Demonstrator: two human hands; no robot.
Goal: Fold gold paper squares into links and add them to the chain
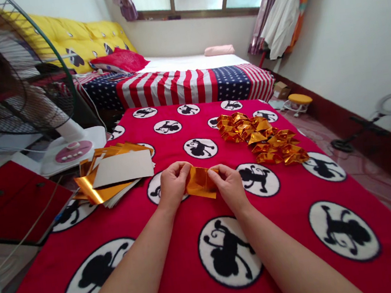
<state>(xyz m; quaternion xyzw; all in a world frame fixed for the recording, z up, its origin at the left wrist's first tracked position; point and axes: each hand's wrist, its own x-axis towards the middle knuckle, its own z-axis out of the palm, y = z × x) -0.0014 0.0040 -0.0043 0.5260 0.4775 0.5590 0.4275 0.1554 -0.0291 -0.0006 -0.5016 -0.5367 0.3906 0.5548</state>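
Between my two hands is a sheet of gold foil paper (200, 183), held up just over the red cloth with its lower edge hanging free. My left hand (174, 182) pinches its upper left corner between thumb and fingers. At the upper right corner, my right hand (227, 181) grips it the same way. A faint crease runs down the sheet near the right thumb. Left of my hands lies a loose stack of gold foil sheets (94, 190), with a pale sheet (124, 168) on top. Several folded gold foil pieces (261, 137) are clustered to the right.
A red cloth (176, 270) with monkey prints covers the surface under my hands. A standing fan (67, 145) is close on the left, beside a red cabinet (11, 206). Beyond lies a bed with a striped, starred cover (165, 87). A yellow stool (300, 99) stands right.
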